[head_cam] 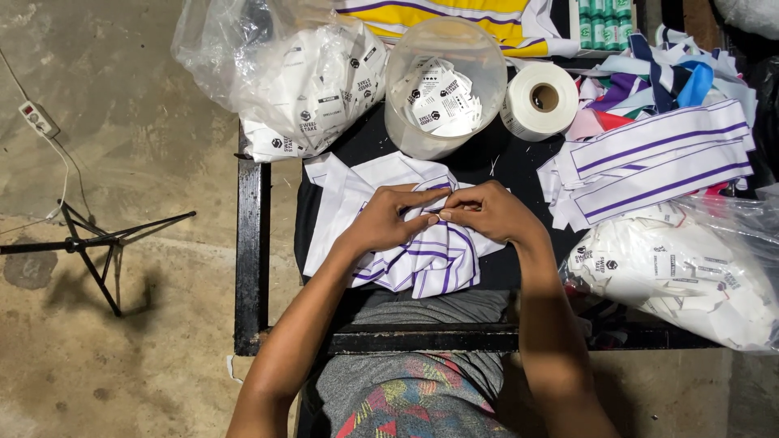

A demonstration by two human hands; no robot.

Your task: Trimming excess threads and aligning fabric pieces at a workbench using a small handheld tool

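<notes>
Patterned cloth over the person's lap fills the bottom of the frame, nearest the lens, and both bare forearms rise from it to a black bench (247, 243) set on a stained concrete floor (122, 357). On the bench, straight ahead of the lap, lies a bunched white garment (345, 199) with purple stripes, its long axis running from the far left corner down toward the near right. Both hands meet over its middle: the left hand (385, 223) comes in from the left and the right hand (487, 212) from the right, equally near, fingertips touching. Each grip is clenched in a pinch on a small fold of the garment between thumb and forefinger; whether anything smaller sits in that pinch cannot be told.

Right of the hands, a clear bag (690, 284) holds white printed tags, and beyond it lies a stack of white strips (657, 162) with purple lines. At the far left corner a second clear bag (276, 73) bulges with the same tags. Between them a clear round tub (442, 134) holds a loose handful of tags, with a white tape roll (542, 99) touching its right side. Off the bench, a black tripod (93, 243) and a power strip (36, 118) rest on the floor.
</notes>
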